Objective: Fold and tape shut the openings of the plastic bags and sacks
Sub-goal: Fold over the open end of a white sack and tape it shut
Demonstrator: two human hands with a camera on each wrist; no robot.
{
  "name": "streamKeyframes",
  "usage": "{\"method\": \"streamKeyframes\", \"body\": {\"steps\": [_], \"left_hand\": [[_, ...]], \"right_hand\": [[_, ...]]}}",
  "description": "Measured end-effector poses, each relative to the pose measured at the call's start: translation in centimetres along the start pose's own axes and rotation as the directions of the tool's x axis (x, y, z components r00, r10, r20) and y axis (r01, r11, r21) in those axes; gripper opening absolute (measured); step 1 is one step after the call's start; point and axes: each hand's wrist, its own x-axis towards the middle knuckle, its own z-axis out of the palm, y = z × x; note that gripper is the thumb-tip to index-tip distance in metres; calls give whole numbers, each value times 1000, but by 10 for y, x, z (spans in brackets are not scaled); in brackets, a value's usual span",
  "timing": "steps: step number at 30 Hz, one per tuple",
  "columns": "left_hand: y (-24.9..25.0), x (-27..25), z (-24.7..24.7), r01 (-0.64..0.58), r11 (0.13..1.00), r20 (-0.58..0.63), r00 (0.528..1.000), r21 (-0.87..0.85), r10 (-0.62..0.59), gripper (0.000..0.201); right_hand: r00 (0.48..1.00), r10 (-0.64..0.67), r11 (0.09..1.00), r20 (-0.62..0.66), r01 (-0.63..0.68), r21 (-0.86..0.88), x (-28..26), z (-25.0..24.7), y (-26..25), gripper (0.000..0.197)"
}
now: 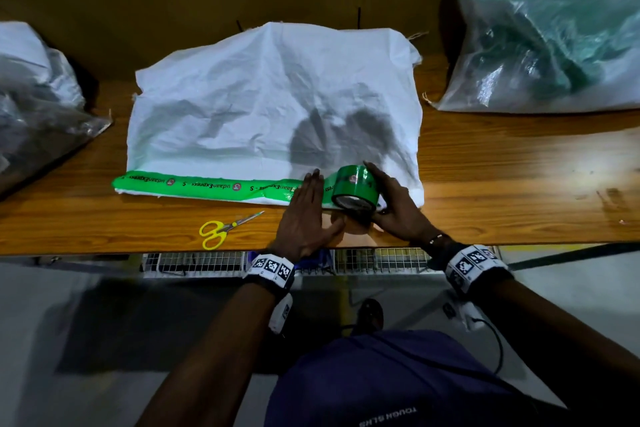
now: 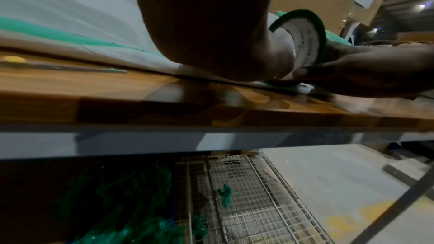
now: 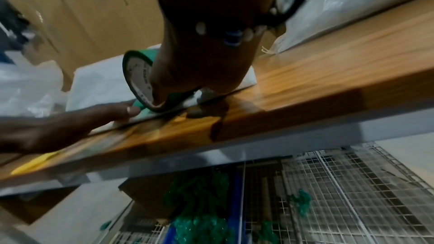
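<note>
**Desk:** Where did the sack (image 1: 273,104) lie when the shutter went?

**Photographer:** Flat on the counter (image 1: 519,191), its folded mouth along the near edge. A green tape strip (image 1: 207,185) ran along that fold from the sack's left corner toward its right one. The long axis of the seam went left to right.

**Desk:** And the hands?

**Photographer:** The left hand (image 1: 306,215) lay with fingers straight and spread, pressing the strip down just left of the roll (image 1: 355,189). The right hand (image 1: 398,208) was curled round the roll, its grip on the roll's right side, with the roll standing on edge on the fold.

**Desk:** Which way did the unfinished part lie?

**Photographer:** To the right of the roll. A short bare stretch of fold reached the sack's right corner, so the right hand was the nearer one. My reading is that the roll had to travel rightward along the seam. The scissors (image 1: 221,229) lay left of the left hand, near it.

**Desk:** Anything you couldn't see?

**Photographer:** The fold under both hands was covered. Whether the tape had fully stuck there, I couldn't tell. The wrist views were blurred, and the sack's right corner sat behind the right hand.
</note>
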Motion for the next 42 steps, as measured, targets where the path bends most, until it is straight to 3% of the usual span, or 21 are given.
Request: {"method": "streamKeyframes", "body": {"steps": [3, 7, 12, 15, 17, 20, 22, 24, 31, 33, 37, 39, 42], "left_hand": [[-12, -2, -2, -24, 999, -26, 999, -46, 22, 99], [-38, 2, -15, -63, 998, -6, 998, 4, 63, 102], [-40, 2, -14, -53, 998, 22, 998, 18, 52, 107], [-40, 2, -12, -37, 999, 32, 999, 23, 36, 109], [-35, 1, -13, -12, 1000, 0, 1000, 23, 12, 107], [-12, 4, -11, -1, 1000, -84, 996, 4, 1, 104], [7, 10, -5, -20, 1000, -82, 996, -18, 19, 103], [11, 12, 1, -7, 999, -42, 999, -31, 6, 104], [-20, 8, 0, -73, 997, 15, 997, 8, 73, 109], [-20, 9, -1, -74, 997, 21, 997, 20, 73, 109], [-19, 7, -2, -84, 996, 28, 996, 35, 83, 107], [-18, 8, -1, -86, 996, 22, 996, 35, 85, 106], [-14, 8, 0, -64, 997, -9, 998, 33, 65, 107]], "right_hand": [[999, -34, 999, -41, 35, 30, 8, 16, -9, 94], [997, -77, 995, 9, 77, -57, 21, 30, -16, 91], [961, -216, 904, 173, 264, -335, 27, -29, -21, 81], [961, -162, 835, 224, 255, -487, 25, -57, -24, 82], [964, -131, 857, 231, 227, -462, 21, -56, -16, 83], [981, -129, 960, 146, 161, -229, 14, -39, 2, 80], [996, -62, 996, 66, 67, -65, 12, -25, 13, 82], [1000, -20, 1000, 20, 20, -10, 13, -14, 16, 84], [995, -93, 971, 38, 99, -217, 18, -1, -9, 80], [982, -145, 929, 121, 177, -325, 19, -22, -18, 77], [967, -101, 798, 234, 219, -562, 10, -71, -28, 78], [955, -118, 781, 271, 258, -569, 5, -78, -28, 74], [971, -121, 910, 206, 191, -369, -4, -76, -24, 68]]}}
